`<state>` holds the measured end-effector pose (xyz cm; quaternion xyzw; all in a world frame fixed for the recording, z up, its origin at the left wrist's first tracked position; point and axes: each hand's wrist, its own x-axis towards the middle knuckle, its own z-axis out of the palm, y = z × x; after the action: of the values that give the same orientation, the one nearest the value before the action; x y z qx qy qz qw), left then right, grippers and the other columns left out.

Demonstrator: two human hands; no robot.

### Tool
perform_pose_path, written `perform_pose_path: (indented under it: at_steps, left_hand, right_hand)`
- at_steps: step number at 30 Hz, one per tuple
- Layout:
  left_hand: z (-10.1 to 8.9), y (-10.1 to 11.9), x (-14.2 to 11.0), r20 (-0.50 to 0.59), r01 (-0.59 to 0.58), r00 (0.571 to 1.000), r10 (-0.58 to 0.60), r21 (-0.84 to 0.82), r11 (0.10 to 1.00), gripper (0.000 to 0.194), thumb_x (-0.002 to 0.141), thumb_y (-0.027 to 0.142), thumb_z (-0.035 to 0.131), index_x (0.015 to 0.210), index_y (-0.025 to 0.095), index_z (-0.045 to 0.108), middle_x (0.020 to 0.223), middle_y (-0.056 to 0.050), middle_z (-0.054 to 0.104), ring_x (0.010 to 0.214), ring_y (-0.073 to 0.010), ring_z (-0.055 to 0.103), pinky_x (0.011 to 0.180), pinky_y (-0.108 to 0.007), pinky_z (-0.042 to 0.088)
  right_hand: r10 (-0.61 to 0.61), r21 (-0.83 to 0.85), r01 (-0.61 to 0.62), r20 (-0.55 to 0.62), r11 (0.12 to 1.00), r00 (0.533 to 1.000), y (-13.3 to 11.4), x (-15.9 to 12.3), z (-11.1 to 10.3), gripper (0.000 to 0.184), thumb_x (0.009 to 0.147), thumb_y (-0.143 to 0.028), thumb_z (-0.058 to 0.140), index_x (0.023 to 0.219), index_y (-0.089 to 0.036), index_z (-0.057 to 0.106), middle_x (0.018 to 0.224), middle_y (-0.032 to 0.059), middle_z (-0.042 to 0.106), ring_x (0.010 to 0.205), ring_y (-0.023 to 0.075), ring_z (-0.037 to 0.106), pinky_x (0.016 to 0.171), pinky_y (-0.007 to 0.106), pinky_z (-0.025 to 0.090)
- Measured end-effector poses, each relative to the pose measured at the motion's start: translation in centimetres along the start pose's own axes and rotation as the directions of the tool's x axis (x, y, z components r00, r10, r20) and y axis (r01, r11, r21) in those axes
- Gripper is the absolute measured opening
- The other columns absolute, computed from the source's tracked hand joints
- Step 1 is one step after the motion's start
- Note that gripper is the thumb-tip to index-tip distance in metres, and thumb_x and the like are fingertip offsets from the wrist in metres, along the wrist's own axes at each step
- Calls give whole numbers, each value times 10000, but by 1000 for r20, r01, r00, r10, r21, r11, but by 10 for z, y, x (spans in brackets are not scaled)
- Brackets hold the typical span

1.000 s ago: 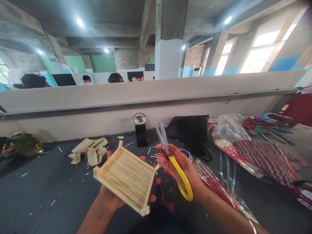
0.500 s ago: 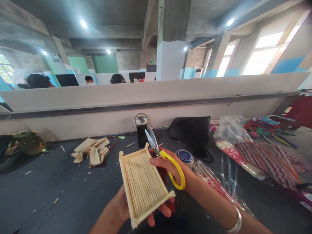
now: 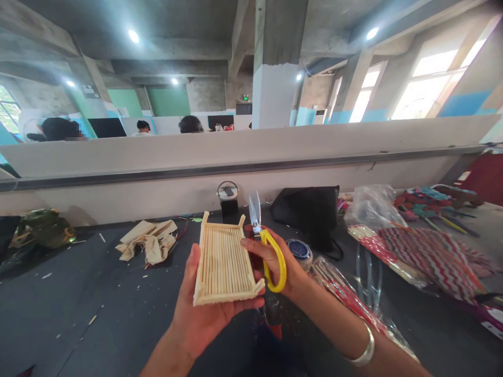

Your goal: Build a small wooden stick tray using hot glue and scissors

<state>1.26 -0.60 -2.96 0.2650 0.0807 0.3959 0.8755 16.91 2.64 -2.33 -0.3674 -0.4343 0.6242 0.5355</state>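
Note:
A small rectangular tray-like piece made of pale wooden sticks [image 3: 223,259] is held up in the middle, its slatted face toward me and short posts at its corners. My left hand [image 3: 204,319] supports it from below, thumb along its left edge and fingers under its lower edge. My right hand [image 3: 275,256] holds yellow-handled scissors [image 3: 280,262], blades pointing up and slightly apart. Its thumb also rests against the right edge of the stick piece; the other fingers are partly hidden behind.
Crumpled tan paper [image 3: 151,241] lies left on the dark table [image 3: 118,314]. Behind stand a lidded device with a handle [image 3: 228,196] and a black pouch [image 3: 310,214]. A round tape roll [image 3: 299,250] and plastic-wrapped sticks [image 3: 349,288] lie right. People sit beyond the partition [image 3: 236,149].
The stick piece has moved up and turned more upright, with more of my left hand showing. The scissors have swung to point more straight up and shifted slightly.

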Motion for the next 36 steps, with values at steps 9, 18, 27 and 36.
perform_pose_path:
  at_steps: [9,18,27,36]
  left_hand:
    - [4,34,-18,2,-67,998,67,99,993,828,838,743,232,1247,96,548,1068,-241,681,909,-368,681,811,-522,510]
    - [5,34,-21,28,-48,998,47,28,998,818,855,725,259,1246,88,590,1084,-204,703,974,-312,676,837,-414,541]
    - [6,34,-22,-6,-32,999,32,1,999,799,864,710,290,1240,78,604,1127,-179,701,1045,-294,659,930,-401,507]
    - [8,34,-24,-37,-15,999,16,24,1000,760,857,711,321,1214,115,629,1095,-145,717,1026,-285,665,884,-374,526]
  right_hand:
    - [-241,-450,325,234,832,942,-17,-37,-35,261,866,-367,611,1091,-262,532,759,-38,514,616,116,497,564,246,447]
    - [-262,-744,644,596,177,760,-24,-61,-43,490,678,-224,828,1086,-215,558,924,31,596,793,180,565,690,295,454]
    - [-204,-728,665,634,166,746,-31,-59,-42,517,703,-268,822,1132,-224,537,942,25,570,799,167,538,677,288,432]
    - [-184,-721,680,656,130,732,-34,-56,-43,498,710,-332,813,1118,-213,553,890,23,568,758,170,516,648,296,415]
